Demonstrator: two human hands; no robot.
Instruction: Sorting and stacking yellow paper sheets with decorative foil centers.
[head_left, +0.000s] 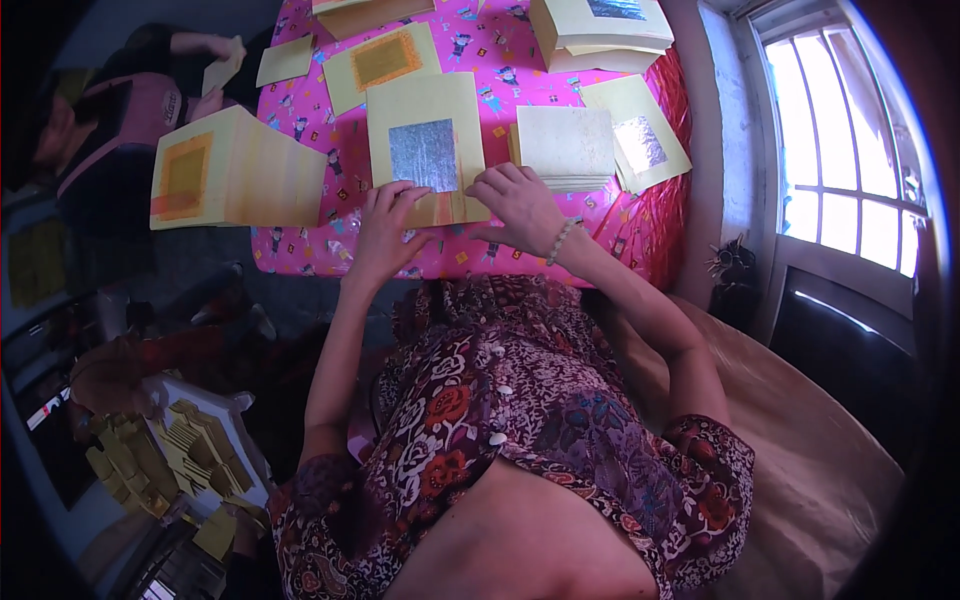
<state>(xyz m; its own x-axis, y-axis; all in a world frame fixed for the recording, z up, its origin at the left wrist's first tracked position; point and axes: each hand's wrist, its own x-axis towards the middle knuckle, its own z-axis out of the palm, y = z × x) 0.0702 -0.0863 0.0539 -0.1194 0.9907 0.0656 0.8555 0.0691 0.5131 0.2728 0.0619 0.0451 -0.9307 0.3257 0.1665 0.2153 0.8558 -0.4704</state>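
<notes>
A pale yellow paper sheet (425, 100) with a silver foil square (422, 155) lies in front of me on the table, a tan strip showing along its lower edge. My left hand (388, 235) rests its fingertips on the sheet by the foil's lower edge, with the thumb stretched away to the right. Over the sheet's lower right corner lies my right hand (522, 210), fingers slightly bent on the paper and thumb held apart. Neither thumb pinches the paper. A bead bracelet (562, 243) circles my right wrist.
The table wears a pink patterned cover (480, 262). A thick paper stack (270, 175) stands left, a smaller pile (567, 145) right, beside a foil sheet (672, 152). Another stack (605, 40) sits far right. At left a person (130, 110) holds paper. A barred window (840, 150) is at right.
</notes>
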